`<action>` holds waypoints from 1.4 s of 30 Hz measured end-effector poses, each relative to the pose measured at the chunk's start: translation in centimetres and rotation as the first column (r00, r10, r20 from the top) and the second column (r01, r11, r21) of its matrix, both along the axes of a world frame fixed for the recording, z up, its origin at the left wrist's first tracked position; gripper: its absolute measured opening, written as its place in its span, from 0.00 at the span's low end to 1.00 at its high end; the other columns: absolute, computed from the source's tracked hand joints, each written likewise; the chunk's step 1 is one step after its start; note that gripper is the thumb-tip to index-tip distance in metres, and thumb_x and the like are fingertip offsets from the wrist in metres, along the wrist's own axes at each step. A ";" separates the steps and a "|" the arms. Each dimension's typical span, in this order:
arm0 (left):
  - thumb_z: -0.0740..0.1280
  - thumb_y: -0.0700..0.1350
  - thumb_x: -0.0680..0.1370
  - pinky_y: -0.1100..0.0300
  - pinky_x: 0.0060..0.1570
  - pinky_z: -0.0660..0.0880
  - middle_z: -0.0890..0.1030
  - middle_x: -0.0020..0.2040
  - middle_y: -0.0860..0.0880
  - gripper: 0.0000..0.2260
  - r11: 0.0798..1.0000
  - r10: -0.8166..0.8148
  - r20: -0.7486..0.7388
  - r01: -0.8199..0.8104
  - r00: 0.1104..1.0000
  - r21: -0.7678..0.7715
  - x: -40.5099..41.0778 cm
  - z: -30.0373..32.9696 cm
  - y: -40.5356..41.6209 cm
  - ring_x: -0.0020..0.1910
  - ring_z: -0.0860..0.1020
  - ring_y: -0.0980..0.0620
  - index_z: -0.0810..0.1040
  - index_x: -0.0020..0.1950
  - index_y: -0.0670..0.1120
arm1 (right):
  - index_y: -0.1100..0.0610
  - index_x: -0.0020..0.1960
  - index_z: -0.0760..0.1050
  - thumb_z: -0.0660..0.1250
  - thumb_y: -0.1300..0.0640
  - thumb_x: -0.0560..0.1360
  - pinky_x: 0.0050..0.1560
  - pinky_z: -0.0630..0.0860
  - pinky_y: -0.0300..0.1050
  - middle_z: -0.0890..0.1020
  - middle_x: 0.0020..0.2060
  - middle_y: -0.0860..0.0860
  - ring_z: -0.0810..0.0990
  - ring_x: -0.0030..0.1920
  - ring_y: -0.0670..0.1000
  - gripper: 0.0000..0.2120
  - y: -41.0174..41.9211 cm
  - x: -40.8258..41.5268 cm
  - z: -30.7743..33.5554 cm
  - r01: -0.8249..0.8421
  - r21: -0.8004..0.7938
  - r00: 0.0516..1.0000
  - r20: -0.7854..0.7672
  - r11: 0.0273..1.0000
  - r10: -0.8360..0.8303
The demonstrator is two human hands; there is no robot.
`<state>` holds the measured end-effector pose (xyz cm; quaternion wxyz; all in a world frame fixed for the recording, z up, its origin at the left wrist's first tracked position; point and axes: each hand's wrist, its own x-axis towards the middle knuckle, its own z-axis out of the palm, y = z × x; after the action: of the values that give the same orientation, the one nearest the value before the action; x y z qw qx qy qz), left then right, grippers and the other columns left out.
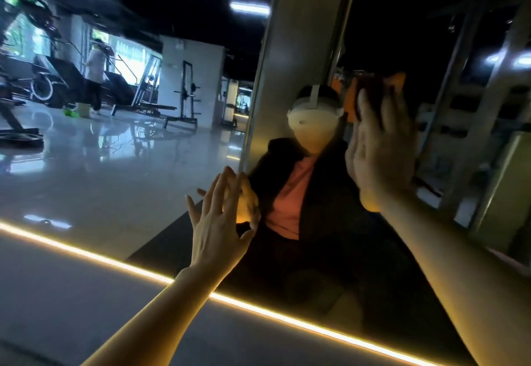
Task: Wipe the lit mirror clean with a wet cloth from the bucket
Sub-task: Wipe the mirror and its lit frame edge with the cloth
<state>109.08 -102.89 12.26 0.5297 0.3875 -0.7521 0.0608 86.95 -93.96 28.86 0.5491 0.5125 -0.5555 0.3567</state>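
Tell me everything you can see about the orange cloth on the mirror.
The orange cloth looks soft and bunched, and is blurred here. The right hand presses it flat against the mirror with straight fingers, so most of it is hidden behind the hand; only orange edges show beside and above the fingertips. It sits high on the glass, well above the glowing light strip. Whether it is wet cannot be told. The left hand does not touch it.

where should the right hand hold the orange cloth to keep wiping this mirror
Flat from behind, palm over its middle. The orange cloth lies spread against the mirror, so the right hand pressing with straight fingers looks better than pinching an edge, which would probably bunch it.
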 end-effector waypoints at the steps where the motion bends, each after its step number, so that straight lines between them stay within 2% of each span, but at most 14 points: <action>1: 0.80 0.53 0.65 0.32 0.72 0.44 0.51 0.80 0.49 0.51 1.000 0.004 0.017 -0.005 1.000 0.014 0.1 -0.9 0.2 0.77 0.48 0.51 0.53 0.80 0.52 | 0.56 0.78 0.61 0.53 0.58 0.84 0.76 0.56 0.63 0.63 0.76 0.59 0.56 0.78 0.61 0.23 -0.9 1.2 -2.7 -0.018 0.086 0.994 -0.103 0.996 0.027; 7: 0.83 0.45 0.61 0.25 0.68 0.52 0.54 0.80 0.46 0.57 0.987 0.020 0.094 -0.035 0.995 0.154 3.4 -9.2 0.3 0.76 0.56 0.46 0.50 0.81 0.53 | 0.53 0.79 0.59 0.54 0.60 0.78 0.78 0.48 0.60 0.57 0.78 0.57 0.51 0.79 0.60 0.28 -3.1 4.4 -21.0 0.064 0.453 0.869 -0.463 0.889 0.174; 11: 0.84 0.43 0.60 0.22 0.65 0.54 0.53 0.80 0.46 0.56 0.983 0.012 0.115 -0.033 0.993 0.183 6.2 -13.0 -0.3 0.75 0.54 0.51 0.53 0.80 0.51 | 0.53 0.75 0.68 0.56 0.53 0.81 0.77 0.49 0.58 0.59 0.78 0.57 0.53 0.79 0.58 0.23 -1.9 3.8 -25.0 0.199 0.625 0.813 -0.536 0.755 0.229; 14: 0.83 0.43 0.61 0.22 0.64 0.55 0.54 0.80 0.44 0.54 0.988 -0.019 0.113 0.002 0.993 0.152 8.0 -12.8 -1.6 0.76 0.53 0.51 0.54 0.80 0.52 | 0.54 0.74 0.70 0.46 0.65 0.80 0.76 0.54 0.60 0.62 0.77 0.59 0.59 0.77 0.60 0.26 -1.9 4.0 -21.3 0.127 0.566 0.823 -0.518 0.814 0.232; 19: 0.82 0.44 0.64 0.26 0.68 0.52 0.55 0.79 0.46 0.50 0.979 0.046 -0.011 -0.043 0.999 0.201 10.8 -11.1 -4.2 0.73 0.65 0.39 0.56 0.80 0.51 | 0.57 0.77 0.64 0.60 0.68 0.77 0.77 0.51 0.63 0.62 0.77 0.60 0.56 0.78 0.60 0.29 -5.1 9.0 -18.1 -0.030 0.210 0.993 -0.105 0.977 0.053; 21: 0.82 0.43 0.64 0.25 0.67 0.54 0.54 0.80 0.46 0.51 0.977 0.059 -0.022 -0.053 0.998 0.207 11.8 -11.6 -4.8 0.73 0.65 0.39 0.55 0.80 0.51 | 0.57 0.77 0.65 0.57 0.65 0.78 0.77 0.47 0.61 0.61 0.77 0.60 0.53 0.79 0.61 0.27 -6.7 11.2 -22.4 -0.007 0.334 0.952 -0.286 0.942 0.109; 23: 0.82 0.43 0.64 0.25 0.67 0.55 0.53 0.80 0.47 0.52 0.978 0.047 0.021 -0.050 0.999 0.202 12.8 -12.3 -5.1 0.72 0.66 0.37 0.54 0.80 0.54 | 0.56 0.75 0.67 0.53 0.58 0.79 0.77 0.44 0.59 0.60 0.77 0.60 0.48 0.79 0.61 0.24 -7.4 12.1 -27.1 0.113 0.564 0.798 -0.542 0.818 0.264; 25: 0.82 0.43 0.63 0.25 0.67 0.54 0.51 0.80 0.47 0.54 0.982 0.036 0.065 -0.047 0.997 0.182 14.1 -12.9 -5.5 0.72 0.67 0.37 0.52 0.80 0.55 | 0.56 0.74 0.69 0.54 0.57 0.77 0.77 0.46 0.57 0.61 0.77 0.59 0.49 0.79 0.60 0.25 -7.6 12.6 -27.7 0.215 0.645 0.715 -0.616 0.733 0.332; 26: 0.82 0.43 0.63 0.26 0.67 0.54 0.51 0.80 0.46 0.54 0.984 0.033 0.088 -0.048 0.996 0.170 14.7 -13.0 -5.8 0.72 0.67 0.38 0.53 0.80 0.55 | 0.55 0.74 0.69 0.54 0.59 0.76 0.77 0.48 0.57 0.61 0.77 0.59 0.51 0.79 0.59 0.26 -7.9 13.1 -26.6 0.192 0.619 0.732 -0.607 0.762 0.309; 29: 0.83 0.43 0.62 0.26 0.66 0.56 0.53 0.80 0.45 0.53 0.989 0.035 0.112 -0.050 0.993 0.138 16.2 -12.6 -6.9 0.72 0.67 0.40 0.57 0.79 0.53 | 0.56 0.75 0.68 0.59 0.68 0.77 0.77 0.50 0.61 0.62 0.77 0.60 0.57 0.78 0.60 0.27 -9.4 14.6 -20.1 -0.018 0.330 0.950 -0.290 0.944 0.119; 32: 0.83 0.43 0.62 0.24 0.65 0.58 0.54 0.80 0.45 0.52 0.988 0.028 0.095 -0.041 0.995 0.146 17.5 -12.5 -7.8 0.72 0.66 0.41 0.57 0.79 0.53 | 0.57 0.77 0.64 0.61 0.67 0.79 0.76 0.53 0.64 0.62 0.76 0.60 0.58 0.78 0.61 0.27 -11.1 17.0 -16.3 -0.073 0.070 0.997 0.013 0.995 0.072; 34: 0.82 0.43 0.63 0.24 0.65 0.58 0.54 0.80 0.46 0.52 0.988 0.022 0.094 -0.036 0.995 0.151 18.4 -12.6 -8.4 0.73 0.64 0.42 0.56 0.79 0.54 | 0.57 0.78 0.61 0.57 0.67 0.79 0.77 0.50 0.63 0.60 0.77 0.61 0.56 0.78 0.61 0.28 -12.1 19.4 -19.1 -0.052 0.186 0.988 -0.136 0.981 0.078; 38: 0.81 0.44 0.65 0.25 0.67 0.56 0.51 0.81 0.49 0.52 0.981 0.008 0.073 -0.022 0.997 0.193 19.3 -12.9 -8.9 0.75 0.62 0.43 0.52 0.79 0.58 | 0.55 0.74 0.69 0.53 0.58 0.78 0.76 0.43 0.60 0.58 0.77 0.60 0.49 0.79 0.60 0.25 -12.9 21.6 -27.4 0.132 0.534 0.813 -0.541 0.835 0.217; 42: 0.80 0.43 0.67 0.26 0.68 0.55 0.47 0.81 0.52 0.52 0.977 0.006 0.004 -0.007 1.000 0.212 18.9 -12.8 -9.0 0.75 0.59 0.48 0.50 0.80 0.59 | 0.54 0.73 0.71 0.57 0.63 0.76 0.77 0.49 0.58 0.62 0.76 0.59 0.55 0.78 0.58 0.25 -12.8 21.8 -26.0 -0.001 0.432 0.916 -0.361 0.902 0.173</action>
<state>127.99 -111.89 -0.55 0.4838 0.4440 -0.7540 -0.0172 108.71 -106.77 2.88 0.5077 0.7046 -0.4747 0.1431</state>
